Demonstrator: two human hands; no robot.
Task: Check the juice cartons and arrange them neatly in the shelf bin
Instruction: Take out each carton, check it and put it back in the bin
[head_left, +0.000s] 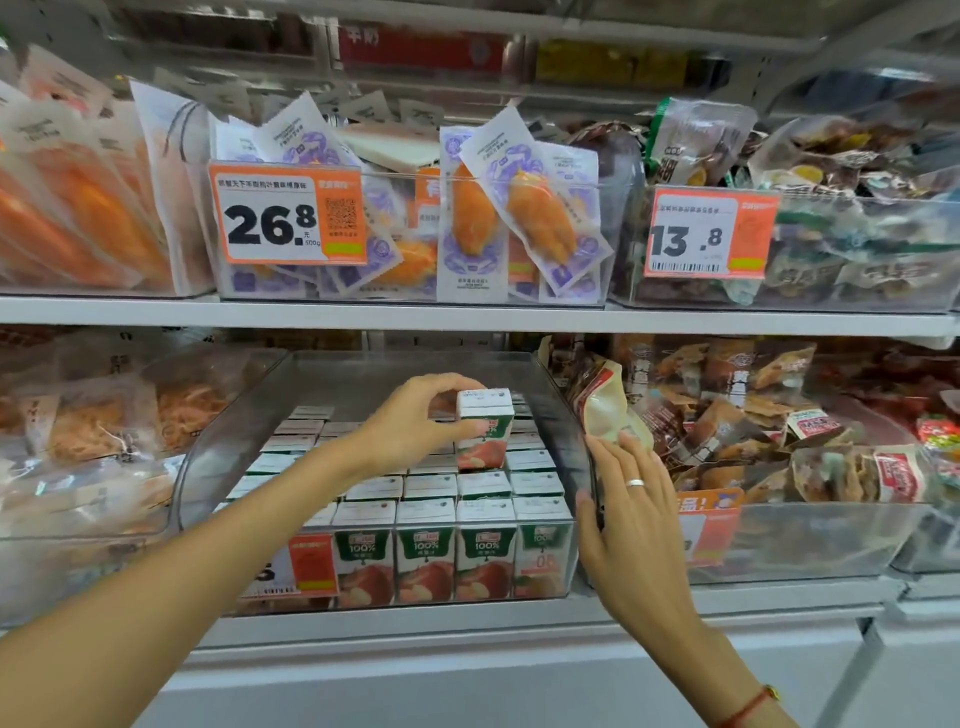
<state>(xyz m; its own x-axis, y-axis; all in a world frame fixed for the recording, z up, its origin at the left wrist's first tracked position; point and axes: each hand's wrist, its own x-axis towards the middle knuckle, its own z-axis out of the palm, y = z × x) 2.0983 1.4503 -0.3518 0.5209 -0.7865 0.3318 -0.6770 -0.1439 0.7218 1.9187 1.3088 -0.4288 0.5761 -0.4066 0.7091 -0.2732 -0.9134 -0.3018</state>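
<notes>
A clear plastic shelf bin (582, 415) on the lower shelf holds several rows of small green-and-white apple juice cartons (426, 551), standing upright and packed close. My left hand (415, 426) pinches one juice carton (485, 431) by its top and side, lifted above the rows near the bin's middle. My right hand (631, 499) rests with straight fingers against the bin's right wall, thumb at the front corner.
An orange price tag (306, 564) hangs on the bin's front left. Bins of snack packets (753, 426) stand to the right, noodle-like packs (104, 415) to the left. The upper shelf (467, 317) carries bins with price tags 26.8 and 13.8.
</notes>
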